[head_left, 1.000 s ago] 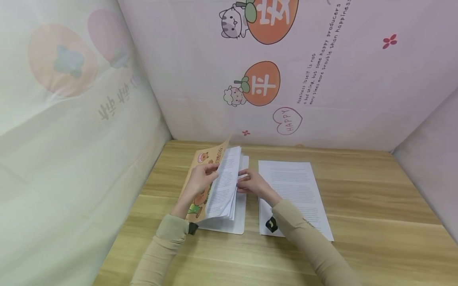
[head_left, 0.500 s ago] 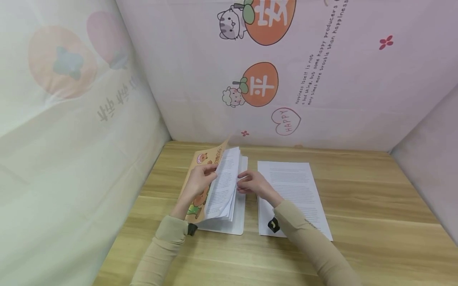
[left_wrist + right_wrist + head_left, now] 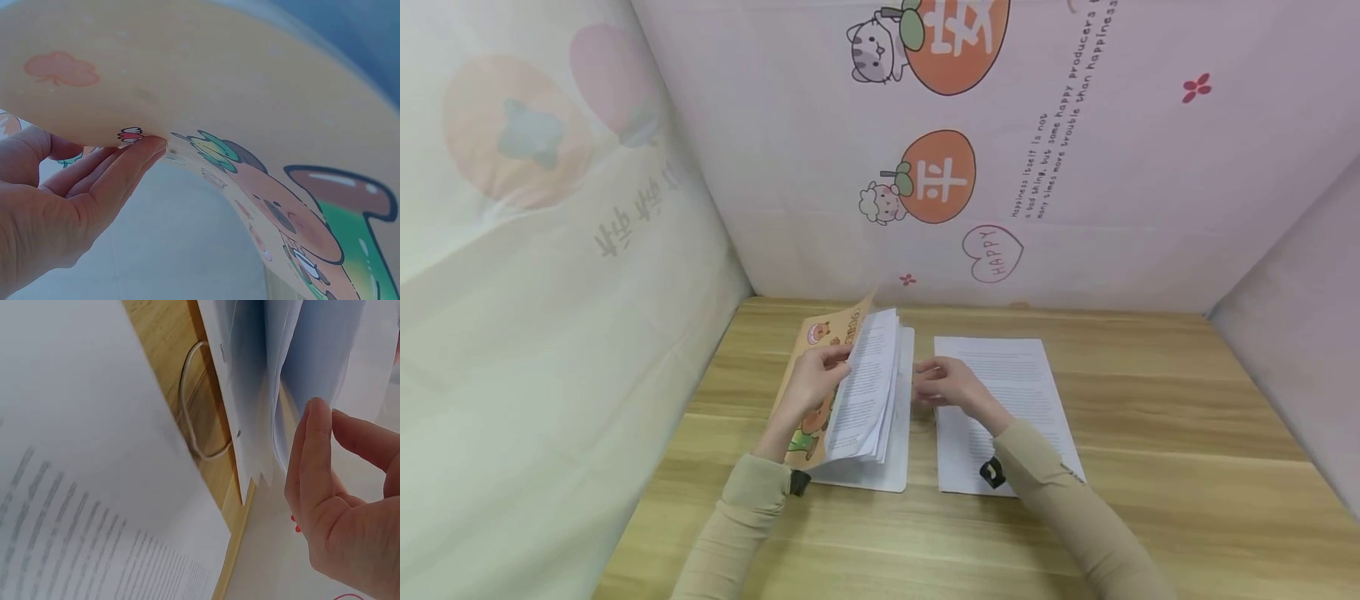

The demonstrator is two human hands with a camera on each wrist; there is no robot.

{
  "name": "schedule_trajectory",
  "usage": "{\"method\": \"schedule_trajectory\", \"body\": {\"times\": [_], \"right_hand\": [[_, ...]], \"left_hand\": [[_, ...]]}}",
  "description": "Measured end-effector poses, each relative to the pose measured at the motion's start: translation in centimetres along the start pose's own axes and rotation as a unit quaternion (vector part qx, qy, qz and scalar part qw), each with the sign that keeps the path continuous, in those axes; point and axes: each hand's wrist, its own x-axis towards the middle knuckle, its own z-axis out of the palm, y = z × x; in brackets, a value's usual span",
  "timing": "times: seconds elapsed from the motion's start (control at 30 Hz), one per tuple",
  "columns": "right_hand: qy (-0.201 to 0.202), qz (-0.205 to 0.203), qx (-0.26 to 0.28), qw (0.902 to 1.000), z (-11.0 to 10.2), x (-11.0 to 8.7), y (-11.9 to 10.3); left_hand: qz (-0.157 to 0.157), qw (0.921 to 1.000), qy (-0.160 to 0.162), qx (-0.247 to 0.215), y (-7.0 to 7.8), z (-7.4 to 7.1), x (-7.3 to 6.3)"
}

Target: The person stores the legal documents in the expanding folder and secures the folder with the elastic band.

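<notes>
In the head view my left hand (image 3: 812, 383) pinches the raised front cover of an orange cartoon-print folder (image 3: 801, 425). Printed sheets (image 3: 867, 375) stand up inside it, leaning beside that cover, while its white back cover (image 3: 895, 477) lies flat. My right hand (image 3: 953, 385) hovers between the folder and a second stack of printed paper (image 3: 1011, 379), fingers loosely bent. Nothing shows between its fingertips, where thumb and forefinger come close together. A thin pale loop (image 3: 184, 400) arcs over the wood beside small holes along a white edge in the right wrist view.
Both lie on a wood-grain table (image 3: 1135, 517), the paper stack to the right of the folder. White cloth with cartoon fruit and lettering (image 3: 820, 183) rises behind the table's back edge, and more cloth closes off both sides.
My right hand has moved right, away from the edge of the folder's sheets and over the gap beside the paper stack. My left hand keeps its hold on the cover.
</notes>
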Motion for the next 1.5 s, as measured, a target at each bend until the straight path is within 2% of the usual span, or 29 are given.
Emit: {"method": "schedule_trajectory", "body": {"times": [0.6,0.83,1.3,1.5], "right_hand": [[0.032,0.026,-0.013,0.9991,-4.7,-1.9,3.2],[0.031,0.028,-0.01,0.9991,-6.1,-2.9,4.5],[0.061,0.034,-0.025,0.9973,-8.8,-4.6,6.6],[0.056,0.036,-0.03,0.9973,-9.8,-5.5,7.2]], "left_hand": [[-0.004,1.0,0.0,-0.002,0.0,0.3,-0.1],[-0.004,1.0,-0.004,0.003,-0.1,0.3,0.0],[-0.007,1.0,-0.007,-0.001,0.1,0.4,0.1],[-0.003,1.0,-0.005,0.007,0.2,0.4,-0.1]]}}
